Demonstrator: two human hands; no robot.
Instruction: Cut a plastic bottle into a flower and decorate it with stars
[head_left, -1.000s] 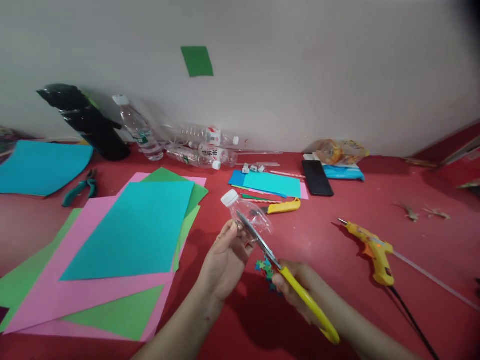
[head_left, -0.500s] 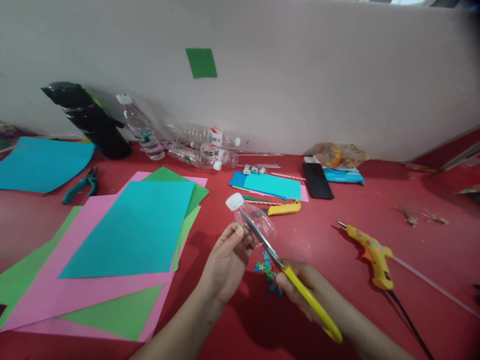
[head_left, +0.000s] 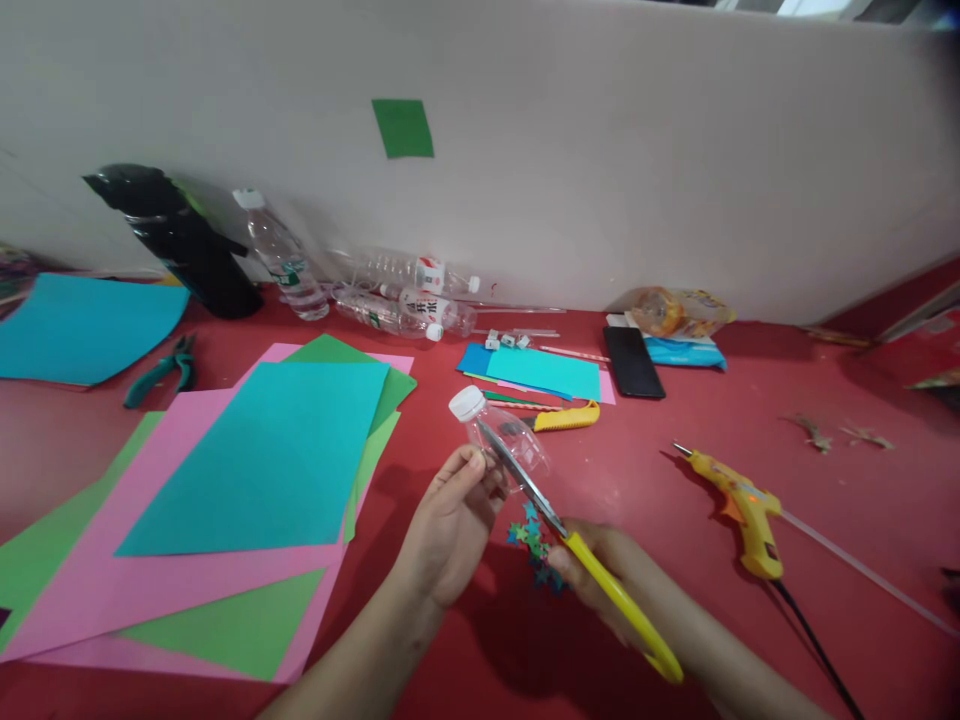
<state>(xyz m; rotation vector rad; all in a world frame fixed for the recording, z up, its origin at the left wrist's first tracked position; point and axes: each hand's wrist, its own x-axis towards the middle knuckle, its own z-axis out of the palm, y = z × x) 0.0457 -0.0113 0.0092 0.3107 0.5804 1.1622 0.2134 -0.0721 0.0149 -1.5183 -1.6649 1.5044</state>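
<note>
My left hand (head_left: pixel 452 525) is closed around the cut top part of a clear plastic bottle (head_left: pixel 504 442) with a white cap, held above the red table (head_left: pixel 660 500). My right hand (head_left: pixel 600 580) grips yellow-handled scissors (head_left: pixel 592 575). Their blades lie against the clear bottle piece. Small blue and green paper stars (head_left: pixel 534 540) lie on the table just under both hands.
Large teal, pink and green paper sheets (head_left: pixel 247 470) lie to the left. A yellow glue gun (head_left: pixel 739 510) is at the right, a yellow utility knife (head_left: pixel 562 417) and a phone (head_left: pixel 634 362) beyond. Bottles (head_left: pixel 397 300), a black flask (head_left: pixel 176 240) and pliers (head_left: pixel 161 372) line the wall side.
The hands, the bottle piece and the scissors have stayed almost in place; only the view has shifted slightly.
</note>
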